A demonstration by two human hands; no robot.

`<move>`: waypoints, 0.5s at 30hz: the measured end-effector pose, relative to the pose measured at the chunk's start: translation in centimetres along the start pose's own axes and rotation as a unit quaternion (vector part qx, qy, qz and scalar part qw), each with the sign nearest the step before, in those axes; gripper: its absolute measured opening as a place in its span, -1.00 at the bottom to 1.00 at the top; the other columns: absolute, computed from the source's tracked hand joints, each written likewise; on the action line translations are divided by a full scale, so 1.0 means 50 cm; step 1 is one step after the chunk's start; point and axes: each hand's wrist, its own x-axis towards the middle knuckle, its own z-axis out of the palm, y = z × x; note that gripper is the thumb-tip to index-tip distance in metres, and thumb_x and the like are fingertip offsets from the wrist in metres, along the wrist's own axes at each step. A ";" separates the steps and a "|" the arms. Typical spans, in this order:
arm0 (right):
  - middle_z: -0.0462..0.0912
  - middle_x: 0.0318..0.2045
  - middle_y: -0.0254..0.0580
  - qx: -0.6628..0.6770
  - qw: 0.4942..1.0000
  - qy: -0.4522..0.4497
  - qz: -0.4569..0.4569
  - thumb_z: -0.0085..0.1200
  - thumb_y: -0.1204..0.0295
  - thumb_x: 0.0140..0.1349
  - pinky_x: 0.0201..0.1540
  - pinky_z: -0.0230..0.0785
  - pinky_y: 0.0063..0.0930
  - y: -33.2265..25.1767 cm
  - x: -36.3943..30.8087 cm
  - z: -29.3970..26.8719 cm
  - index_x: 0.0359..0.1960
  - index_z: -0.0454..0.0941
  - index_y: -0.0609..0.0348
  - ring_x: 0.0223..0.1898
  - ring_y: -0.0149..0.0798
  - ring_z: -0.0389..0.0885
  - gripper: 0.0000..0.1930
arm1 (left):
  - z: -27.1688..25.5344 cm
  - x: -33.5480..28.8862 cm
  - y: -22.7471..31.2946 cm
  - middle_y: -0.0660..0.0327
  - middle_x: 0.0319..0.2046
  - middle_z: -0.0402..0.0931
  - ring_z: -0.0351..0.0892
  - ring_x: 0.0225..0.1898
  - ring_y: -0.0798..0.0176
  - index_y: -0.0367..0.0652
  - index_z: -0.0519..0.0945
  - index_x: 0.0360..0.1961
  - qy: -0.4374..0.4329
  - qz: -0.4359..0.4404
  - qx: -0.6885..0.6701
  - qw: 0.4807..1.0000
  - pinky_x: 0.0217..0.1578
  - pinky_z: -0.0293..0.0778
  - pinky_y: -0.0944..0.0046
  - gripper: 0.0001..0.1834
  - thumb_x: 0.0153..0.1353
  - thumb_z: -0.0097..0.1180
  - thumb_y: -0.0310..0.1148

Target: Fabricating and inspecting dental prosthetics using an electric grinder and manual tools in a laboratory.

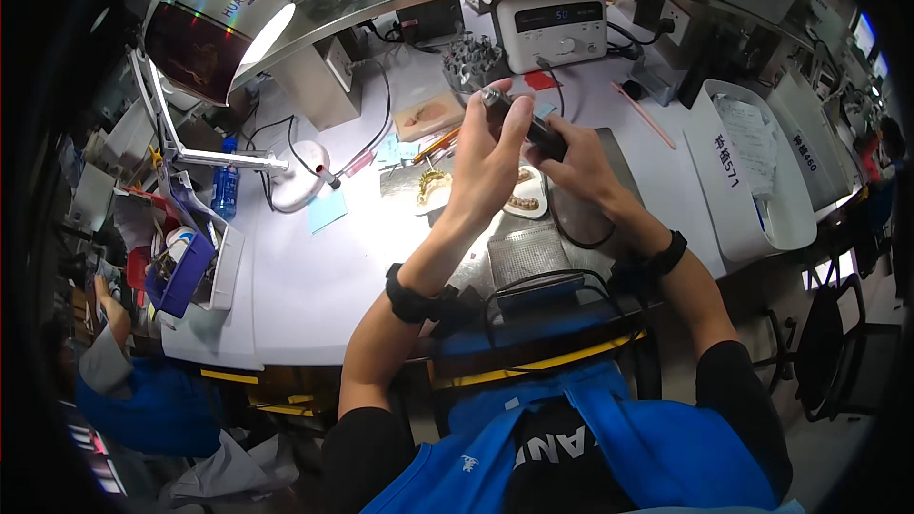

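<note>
In the head view, the left hand (488,150) pinched the metal-tipped end of a dark handheld tool (546,139) between thumb and fingers, while the right hand (578,167) was closed around its other end. The tool was above the desk (305,300), near the tooth models (434,189). The step in hand seemed to be working at the tool's tip; the next move probably called for a firm right grip and careful left fingers. A lamp (214,24) lit the desk's white surface, where a control box (555,33) stood at the back and a white bin (738,224) at the right. Beyond lay a chair (821,352) and, leftward, another person's arm (115,317).
</note>
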 end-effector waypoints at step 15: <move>0.43 -0.59 -0.38 0.404 0.830 -0.283 0.261 0.18 0.62 -0.23 -0.68 0.07 -0.65 -0.098 -0.033 -0.086 -0.47 0.46 0.21 -0.69 -0.54 0.33 -0.78 | 0.057 0.029 0.086 0.40 -0.86 -0.14 -0.09 -0.77 0.35 0.08 0.03 -0.81 -0.157 -0.167 -0.222 0.948 -0.63 0.05 0.30 -0.43 0.34 -0.09 -0.13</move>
